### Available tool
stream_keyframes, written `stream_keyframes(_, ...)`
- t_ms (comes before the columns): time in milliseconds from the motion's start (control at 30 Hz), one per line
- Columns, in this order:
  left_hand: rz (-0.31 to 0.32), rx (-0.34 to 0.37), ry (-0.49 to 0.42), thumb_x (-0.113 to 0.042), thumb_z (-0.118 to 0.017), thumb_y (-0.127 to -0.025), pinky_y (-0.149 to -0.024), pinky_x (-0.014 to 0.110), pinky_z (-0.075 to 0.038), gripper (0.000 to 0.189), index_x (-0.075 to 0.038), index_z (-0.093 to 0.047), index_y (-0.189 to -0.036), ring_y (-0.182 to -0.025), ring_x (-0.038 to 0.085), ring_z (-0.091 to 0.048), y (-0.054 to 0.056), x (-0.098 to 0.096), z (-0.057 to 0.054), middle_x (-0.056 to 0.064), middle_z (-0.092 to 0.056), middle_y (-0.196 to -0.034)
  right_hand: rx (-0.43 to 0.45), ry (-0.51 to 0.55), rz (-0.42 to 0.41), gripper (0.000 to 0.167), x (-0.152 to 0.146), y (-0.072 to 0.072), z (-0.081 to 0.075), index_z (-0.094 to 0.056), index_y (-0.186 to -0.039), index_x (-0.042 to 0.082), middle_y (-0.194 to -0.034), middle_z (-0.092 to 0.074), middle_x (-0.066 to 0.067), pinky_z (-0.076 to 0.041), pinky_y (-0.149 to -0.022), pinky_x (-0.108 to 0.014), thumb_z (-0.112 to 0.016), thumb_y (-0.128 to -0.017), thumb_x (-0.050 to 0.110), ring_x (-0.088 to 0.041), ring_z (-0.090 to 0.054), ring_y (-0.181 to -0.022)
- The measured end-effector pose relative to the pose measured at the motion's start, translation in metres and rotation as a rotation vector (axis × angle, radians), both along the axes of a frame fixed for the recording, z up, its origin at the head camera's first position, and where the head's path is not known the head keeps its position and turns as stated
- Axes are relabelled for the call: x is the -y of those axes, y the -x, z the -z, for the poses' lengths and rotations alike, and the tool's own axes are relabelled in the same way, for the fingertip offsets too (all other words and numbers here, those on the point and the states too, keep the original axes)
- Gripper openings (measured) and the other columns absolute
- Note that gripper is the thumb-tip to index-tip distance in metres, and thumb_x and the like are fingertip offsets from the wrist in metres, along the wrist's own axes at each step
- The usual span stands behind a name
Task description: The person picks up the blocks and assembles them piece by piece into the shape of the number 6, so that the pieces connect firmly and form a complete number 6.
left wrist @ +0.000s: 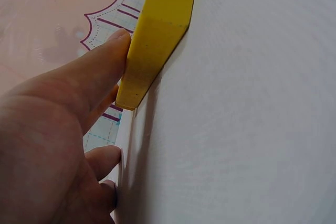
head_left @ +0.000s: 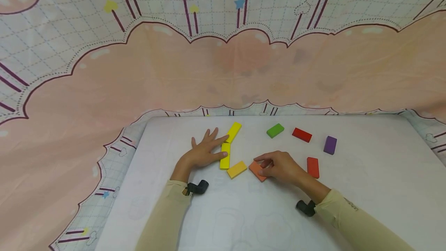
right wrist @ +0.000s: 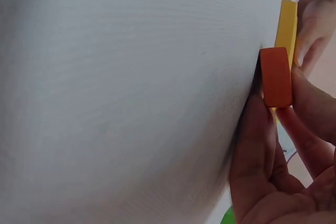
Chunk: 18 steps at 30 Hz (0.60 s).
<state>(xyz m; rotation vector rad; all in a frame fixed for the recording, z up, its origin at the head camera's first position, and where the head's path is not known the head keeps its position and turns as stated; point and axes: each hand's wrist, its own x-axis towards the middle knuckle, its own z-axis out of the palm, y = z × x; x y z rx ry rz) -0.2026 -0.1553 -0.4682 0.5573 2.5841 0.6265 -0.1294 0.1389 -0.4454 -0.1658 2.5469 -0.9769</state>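
Observation:
My left hand [head_left: 205,152] lies at the left of the white tabletop with fingers spread, its thumb and index fingertip touching two yellow blocks [head_left: 225,157] that form a bent line. The thumb presses the side of the nearer yellow block [left wrist: 157,30] in the left wrist view. My right hand [head_left: 282,167] pinches an orange block [head_left: 257,170] between thumb and fingers, low on the tabletop. That orange block [right wrist: 276,77] shows its end face in the right wrist view. Between the hands lies an amber-yellow block [head_left: 237,169], one corner close to the orange block and the other near the yellow line.
To the right of the yellow line lie a green block [head_left: 275,131], a dark red block [head_left: 302,134] and a purple block [head_left: 330,145]. A lighter red block [head_left: 313,167] sits just beyond the right wrist. A patterned cloth [head_left: 244,76] hangs behind the white tabletop [head_left: 366,189].

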Motion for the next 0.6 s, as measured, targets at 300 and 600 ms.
stream_keyframes(300, -0.004, 0.007, -0.011, -0.057, -0.057, -0.098, -0.114, 0.076, 0.017, 0.07, -0.042, -0.029, -0.16, -0.16, 0.028, 0.013, 0.0005, 0.0001, 0.0005, 0.001, 0.001, -0.174, -0.041, -0.086, -0.028, 0.045, 0.0001, -0.0026, -0.0013, -0.072, -0.13, 0.021, -0.099, -0.069, 0.004, -0.057, -0.077, -0.028, -0.082, -0.087, 0.025, -0.015, -0.059, -0.092)
stream_keyframes(600, -0.005, 0.008, 0.006, -0.058, -0.057, -0.098, -0.115, 0.075, 0.017, 0.07, -0.043, -0.028, -0.16, -0.16, 0.028, 0.014, 0.0012, -0.0006, 0.0008, 0.0, 0.001, -0.174, -0.046, -0.075, -0.031, 0.049, -0.0054, -0.0068, 0.001, -0.073, -0.128, 0.022, -0.092, -0.067, 0.006, -0.054, -0.077, -0.028, -0.087, -0.081, 0.028, -0.014, -0.058, -0.089)
